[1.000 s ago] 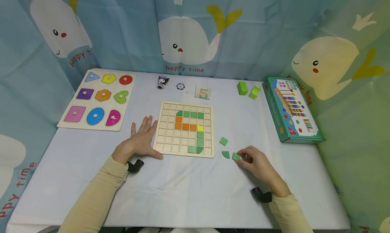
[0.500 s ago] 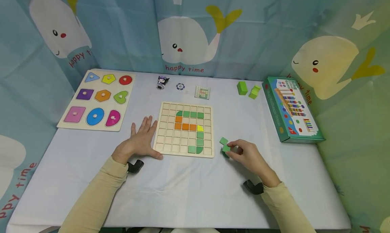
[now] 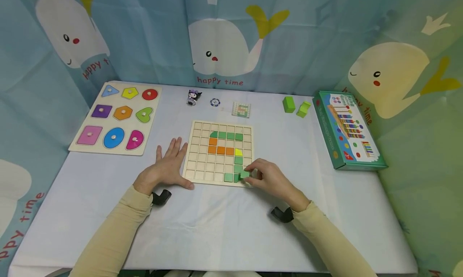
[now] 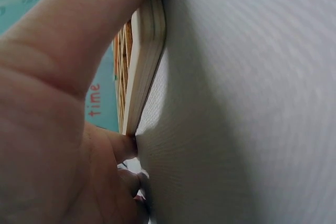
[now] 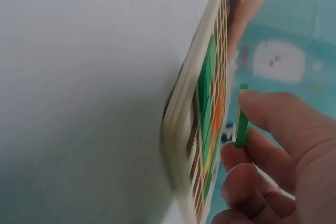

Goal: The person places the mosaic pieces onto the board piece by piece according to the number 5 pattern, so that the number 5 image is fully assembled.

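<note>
Since a second ago, right hand (image 3: 269, 179) fingers pinching the green tile (image 3: 244, 174) moved from bare tabletop to the grid board (image 3: 202, 164) front right corner; wrist view shows it hovering; left hand (image 3: 167, 167) flat beside the board's left edge

You have a pale, unvarnished wooden grid board (image 3: 202, 156) with matt painted tiles set in it. The green tile (image 3: 244, 174) between your fingers (image 3: 253, 180) looks like flat painted wood. A smooth, matt white cloth covers the desk (image 3: 224, 224). The far-right box (image 3: 347, 130) is glossy printed cardboard.
</note>
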`<state>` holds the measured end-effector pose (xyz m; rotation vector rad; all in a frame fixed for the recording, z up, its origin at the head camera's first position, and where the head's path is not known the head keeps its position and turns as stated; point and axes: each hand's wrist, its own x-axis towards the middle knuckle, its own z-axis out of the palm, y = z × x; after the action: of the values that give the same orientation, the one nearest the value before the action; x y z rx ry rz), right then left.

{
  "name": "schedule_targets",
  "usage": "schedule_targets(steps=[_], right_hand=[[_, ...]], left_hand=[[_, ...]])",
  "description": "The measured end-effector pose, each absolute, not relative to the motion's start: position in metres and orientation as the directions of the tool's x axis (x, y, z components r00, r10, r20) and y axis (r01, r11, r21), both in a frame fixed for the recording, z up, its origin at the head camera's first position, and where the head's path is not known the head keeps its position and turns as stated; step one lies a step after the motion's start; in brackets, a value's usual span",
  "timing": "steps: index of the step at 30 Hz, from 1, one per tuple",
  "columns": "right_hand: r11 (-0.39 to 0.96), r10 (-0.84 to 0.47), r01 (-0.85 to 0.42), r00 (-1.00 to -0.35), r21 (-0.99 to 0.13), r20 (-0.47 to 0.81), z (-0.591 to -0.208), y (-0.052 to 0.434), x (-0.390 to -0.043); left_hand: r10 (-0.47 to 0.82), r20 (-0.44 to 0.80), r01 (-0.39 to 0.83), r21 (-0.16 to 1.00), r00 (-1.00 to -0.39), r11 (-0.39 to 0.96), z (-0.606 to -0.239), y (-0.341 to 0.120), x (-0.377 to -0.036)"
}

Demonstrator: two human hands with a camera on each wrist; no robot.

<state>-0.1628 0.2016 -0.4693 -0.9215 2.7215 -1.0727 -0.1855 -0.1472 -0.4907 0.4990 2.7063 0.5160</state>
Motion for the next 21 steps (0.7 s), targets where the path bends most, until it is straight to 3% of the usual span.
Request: schedule_targets(steps=[10,21], right_hand=[[0.571,-0.659,-0.58,-0.746,-0.581,0.097,-0.469,0.16,-0.168],[0.598,-0.681,-0.611,-0.729,-0.519,0.073,-0.475,0.136,-0.171]], left_hand=[[0.402,-0.257,0.277,0.411,-0.879,0.869,-0.488,-0.147,-0.186],[0.398,-0.266,0.274,0.403,-0.878,0.873,-0.487,-0.147,-0.185]])
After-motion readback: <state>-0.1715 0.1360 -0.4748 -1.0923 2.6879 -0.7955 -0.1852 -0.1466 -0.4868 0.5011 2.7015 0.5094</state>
